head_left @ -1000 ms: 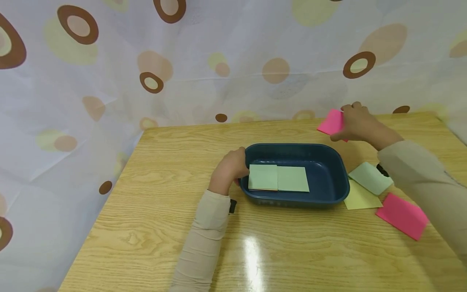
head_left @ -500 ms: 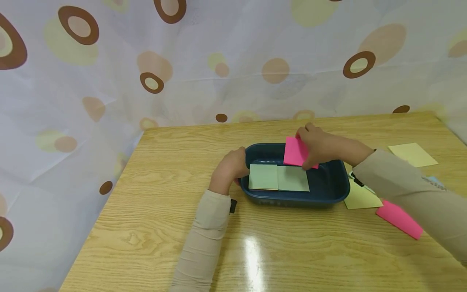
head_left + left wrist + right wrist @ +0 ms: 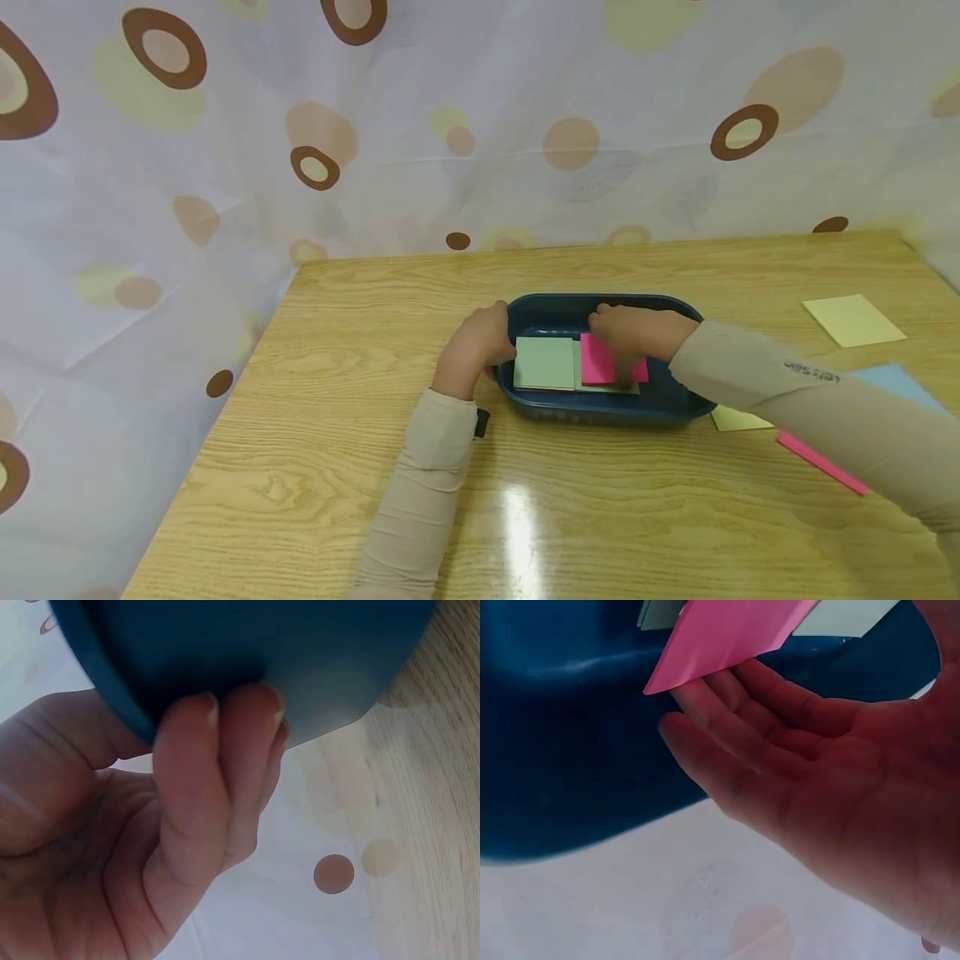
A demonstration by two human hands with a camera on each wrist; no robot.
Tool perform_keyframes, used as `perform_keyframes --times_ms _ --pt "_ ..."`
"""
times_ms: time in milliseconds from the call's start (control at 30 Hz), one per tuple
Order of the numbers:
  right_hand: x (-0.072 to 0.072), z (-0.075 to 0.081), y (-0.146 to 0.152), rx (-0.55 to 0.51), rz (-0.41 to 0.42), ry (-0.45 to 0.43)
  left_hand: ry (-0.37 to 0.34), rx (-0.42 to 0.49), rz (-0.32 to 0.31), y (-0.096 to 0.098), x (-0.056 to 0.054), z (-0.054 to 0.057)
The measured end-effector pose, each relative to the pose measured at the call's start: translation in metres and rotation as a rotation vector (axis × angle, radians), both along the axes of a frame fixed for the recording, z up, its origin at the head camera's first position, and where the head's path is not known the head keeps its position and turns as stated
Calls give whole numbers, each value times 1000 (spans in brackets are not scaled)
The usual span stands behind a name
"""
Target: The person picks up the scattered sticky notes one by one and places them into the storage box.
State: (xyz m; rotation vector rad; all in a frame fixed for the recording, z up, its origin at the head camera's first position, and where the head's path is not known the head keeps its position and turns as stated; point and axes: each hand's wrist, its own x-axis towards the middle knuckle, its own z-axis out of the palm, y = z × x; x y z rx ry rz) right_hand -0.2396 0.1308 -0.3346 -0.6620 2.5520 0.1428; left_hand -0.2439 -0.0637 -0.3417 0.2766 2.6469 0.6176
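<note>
With 12 o'clock pointing away from the person, the dark blue bin (image 3: pixel 600 413) leaves a narrow strip of the wooden table (image 3: pixel 337 358) at 12, the patterned cloth (image 3: pixel 412 125) just behind. Broad wood spreads at 9 and 6. From 3 to 4 o'clock lie yellow, blue and pink papers (image 3: pixel 853 320), partly under the right sleeve.

The left hand (image 3: pixel 480 337) curls over the rim at 9, gripping it. The right hand (image 3: pixel 633 333) reaches in from 4, thumb and fingers holding the pink pad (image 3: pixel 596 362) over the second green pad (image 3: pixel 577 367); whether they touch, I cannot tell. The first green pad (image 3: pixel 543 362) lies towards 9.

Half a second ago the pink pad was nearer the 12 o'clock wall; the left hand has kept its place.
</note>
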Motion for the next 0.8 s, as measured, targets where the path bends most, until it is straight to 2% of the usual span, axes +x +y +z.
perform_keyframes --times_ms 233,433,800 --pt "2 -2 -10 27 -16 -9 -5 6 -2 0 -1 0" --pt "4 -3 -12 28 3 -3 -6 17 10 0 -1 0" --pt "3 -11 -15 50 -33 -24 5 13 3 0 -1 -1"
